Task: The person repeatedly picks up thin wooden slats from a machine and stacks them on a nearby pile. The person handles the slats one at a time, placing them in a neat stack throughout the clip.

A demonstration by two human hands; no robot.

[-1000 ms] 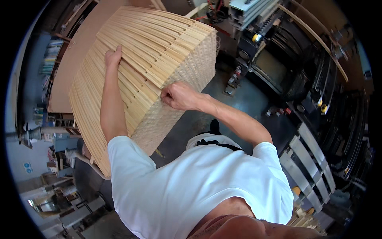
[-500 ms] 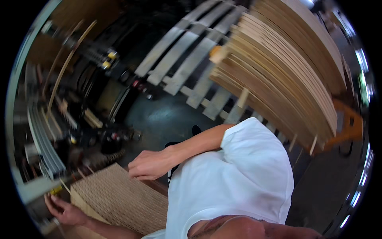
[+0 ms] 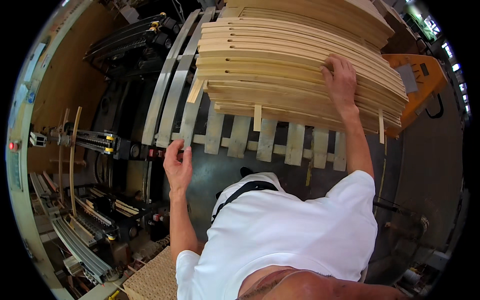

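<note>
A tall stack of pale wooden boards (image 3: 270, 75) fills the upper middle. Several of the boards have a small hole near the left end. My right hand (image 3: 342, 82) rests on the stack's right part, thumb apart from the bent fingers, fingertips touching the boards. No single board is lifted. Out to the left, my left hand (image 3: 178, 167) is raised in the air, open, a gap showing between thumb and fingers. It holds nothing and is nearest the slatted wooden pallet (image 3: 214, 132) under the stack.
Thin wooden strips (image 3: 257, 118) stick out from under the boards. To the left stands a dark machine with rails (image 3: 95, 140). A bundle of small wooden pieces (image 3: 152, 275) lies at lower left. An orange pallet truck (image 3: 417, 90) stands behind the stack's right end.
My body has turned toward the board stack. My right hand has moved from near the small wooden pieces onto the boards; my left hand has left the lower-left corner and risen beside the pallet.
</note>
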